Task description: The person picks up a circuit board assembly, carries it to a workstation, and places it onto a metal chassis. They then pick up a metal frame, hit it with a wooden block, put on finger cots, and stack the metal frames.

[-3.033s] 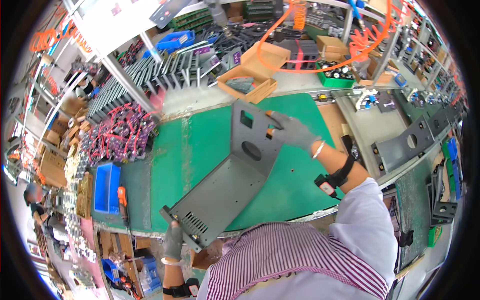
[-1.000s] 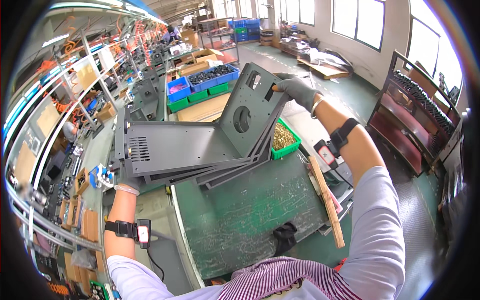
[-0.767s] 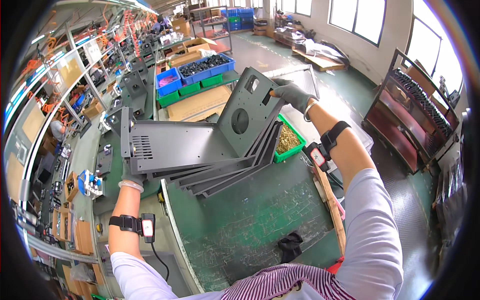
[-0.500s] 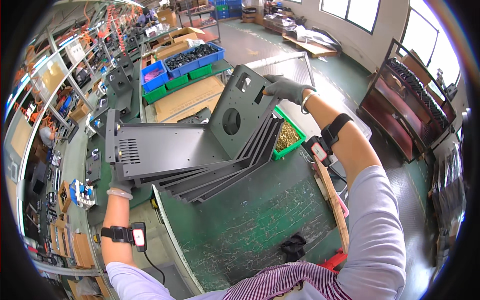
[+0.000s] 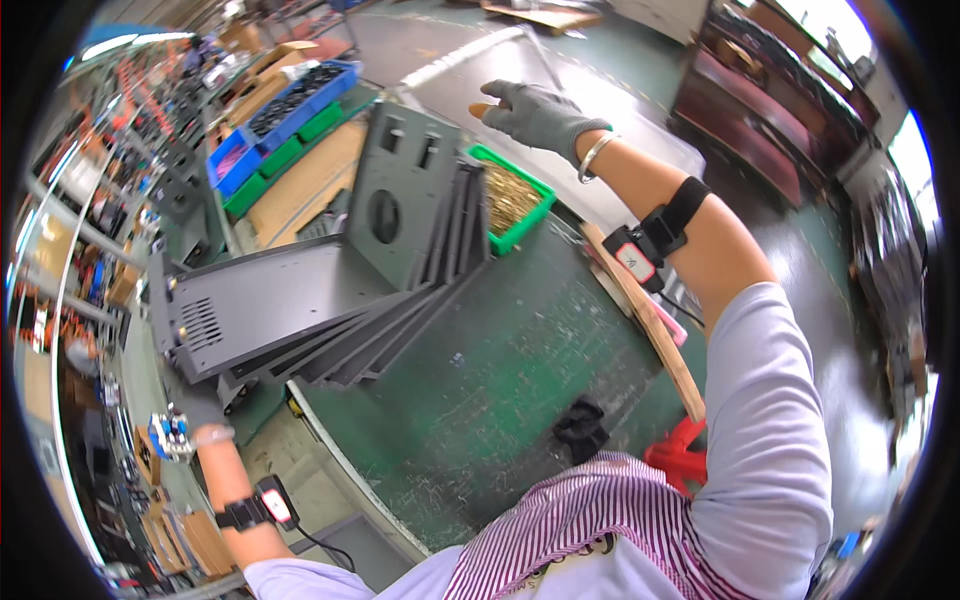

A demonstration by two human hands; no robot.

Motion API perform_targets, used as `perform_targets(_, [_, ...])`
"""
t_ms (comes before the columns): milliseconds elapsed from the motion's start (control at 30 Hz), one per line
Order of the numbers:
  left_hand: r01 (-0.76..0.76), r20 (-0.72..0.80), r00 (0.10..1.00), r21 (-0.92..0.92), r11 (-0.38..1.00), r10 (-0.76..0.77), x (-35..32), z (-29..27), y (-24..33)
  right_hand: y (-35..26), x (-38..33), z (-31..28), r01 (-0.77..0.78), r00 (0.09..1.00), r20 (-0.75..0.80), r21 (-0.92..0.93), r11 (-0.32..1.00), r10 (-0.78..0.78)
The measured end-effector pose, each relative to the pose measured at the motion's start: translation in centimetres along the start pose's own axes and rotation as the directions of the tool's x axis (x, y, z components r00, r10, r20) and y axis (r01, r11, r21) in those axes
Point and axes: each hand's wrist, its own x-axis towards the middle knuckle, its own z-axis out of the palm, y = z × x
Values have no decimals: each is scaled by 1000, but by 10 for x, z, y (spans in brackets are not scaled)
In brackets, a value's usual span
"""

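A dark grey bent sheet-metal panel (image 5: 270,298) lies on top of a stack of similar metal panels (image 5: 440,290), fanned out on the green bench. Its upright end has a large round hole and two cutouts; its flat part carries rows of slots at the left. My right hand (image 5: 535,118), in a grey glove, is in the air beyond the upright end, open and apart from it, with nothing in it. Beneath the panel's left end is my gloved left hand (image 5: 197,402), its fingers blurred and partly hidden, so its hold cannot be made out.
A green bin (image 5: 525,222) of small brass-coloured parts stands behind the stack. Blue bins (image 5: 300,105) of dark parts lie further left. A wooden strip (image 5: 645,310) edges the scratched green bench (image 5: 480,400), where a black cloth item (image 5: 582,428) lies. A shelf rack (image 5: 745,110) stands at right.
My right hand has let go of the panel's upright end and moved away from it. My left hand has dropped lower at the panel's left end. The whole view has shifted.
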Motion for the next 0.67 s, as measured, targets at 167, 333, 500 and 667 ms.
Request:
perform_targets(167, [-148, -446, 862, 234, 961, 241, -108, 58, -24, 107, -143, -37, -132, 986, 85, -130, 983, 144])
perform_targets(333, [120, 63, 986, 351, 929, -152, -244, 138, -128, 239, -334, -61, -570, 821, 80, 177, 803, 565])
perform_targets(500, [-163, 529, 748, 732, 662, -401, -412, 259, -224, 321, -566, -34, -783, 576, 185, 403, 474, 796])
perform_targets(667, [-967, 949, -10, 71, 245, -315, -516, 367, -306, 372, -726, 22, -229, 964, 98, -162, 960, 246])
